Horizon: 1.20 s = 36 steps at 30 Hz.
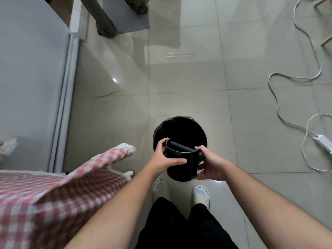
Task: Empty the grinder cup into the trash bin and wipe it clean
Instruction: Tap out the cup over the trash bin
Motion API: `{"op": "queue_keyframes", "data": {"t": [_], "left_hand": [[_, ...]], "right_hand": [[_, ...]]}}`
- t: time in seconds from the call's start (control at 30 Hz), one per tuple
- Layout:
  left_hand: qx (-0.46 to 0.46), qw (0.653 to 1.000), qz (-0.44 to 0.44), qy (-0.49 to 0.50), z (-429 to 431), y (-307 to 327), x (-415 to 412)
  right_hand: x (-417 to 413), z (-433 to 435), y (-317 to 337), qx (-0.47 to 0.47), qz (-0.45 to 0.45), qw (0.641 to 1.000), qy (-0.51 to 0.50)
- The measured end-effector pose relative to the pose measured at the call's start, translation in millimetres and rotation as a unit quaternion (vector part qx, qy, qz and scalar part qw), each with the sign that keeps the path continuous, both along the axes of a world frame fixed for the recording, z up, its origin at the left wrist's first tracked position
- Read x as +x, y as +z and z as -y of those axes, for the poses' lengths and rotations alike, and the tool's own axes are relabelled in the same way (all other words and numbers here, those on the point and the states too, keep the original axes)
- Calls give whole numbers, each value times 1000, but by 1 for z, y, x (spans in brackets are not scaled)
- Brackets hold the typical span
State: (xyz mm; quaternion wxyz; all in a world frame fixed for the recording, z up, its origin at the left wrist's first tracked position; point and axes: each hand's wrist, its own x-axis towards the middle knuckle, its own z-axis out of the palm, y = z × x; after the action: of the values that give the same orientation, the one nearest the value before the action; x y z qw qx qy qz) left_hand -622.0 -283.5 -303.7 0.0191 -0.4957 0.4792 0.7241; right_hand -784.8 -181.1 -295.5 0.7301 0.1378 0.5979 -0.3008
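Note:
The black grinder cup [179, 169] is a round container with a dark bar across its open top. I hold it in both hands above the near edge of the trash bin [181, 126], a round bin lined with a black bag that stands on the tiled floor. My left hand [164, 159] wraps the cup's left side, thumb across its front. My right hand [210, 163] grips the right side by the bar's end. The cup is tilted slightly away from me. Its inside is too dark to see.
A table with a red-and-white checked cloth [53, 191] stands at the lower left. A grey cabinet [30, 69] fills the left. White cables and a power strip [323, 142] lie on the floor at right. My feet [201, 194] are just behind the bin.

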Motion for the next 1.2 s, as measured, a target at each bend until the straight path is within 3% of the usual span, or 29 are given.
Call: {"op": "queue_keyframes", "data": {"t": [0.1,0.23,0.47,0.83,0.93,1.2], "left_hand": [[-6,998,14,62,-10,-6,-2],[8,994,37,104,-22,-7,-3],[-6,987,47,156,-26,-9,-16],[3,990,23,138,-35,-37,-2],[8,993,21,117,-30,-47,-5],[43,991,67,105,-20,-68,-10]], "right_hand": [[9,0,-9,1,-46,998,-35],[20,1,-8,-34,-184,981,-52],[44,-18,-2,-159,-267,946,-95],[44,-14,-30,-138,-310,941,2],[40,-8,-42,-102,-329,939,-2],[41,10,-61,-76,-271,959,-47]]}}
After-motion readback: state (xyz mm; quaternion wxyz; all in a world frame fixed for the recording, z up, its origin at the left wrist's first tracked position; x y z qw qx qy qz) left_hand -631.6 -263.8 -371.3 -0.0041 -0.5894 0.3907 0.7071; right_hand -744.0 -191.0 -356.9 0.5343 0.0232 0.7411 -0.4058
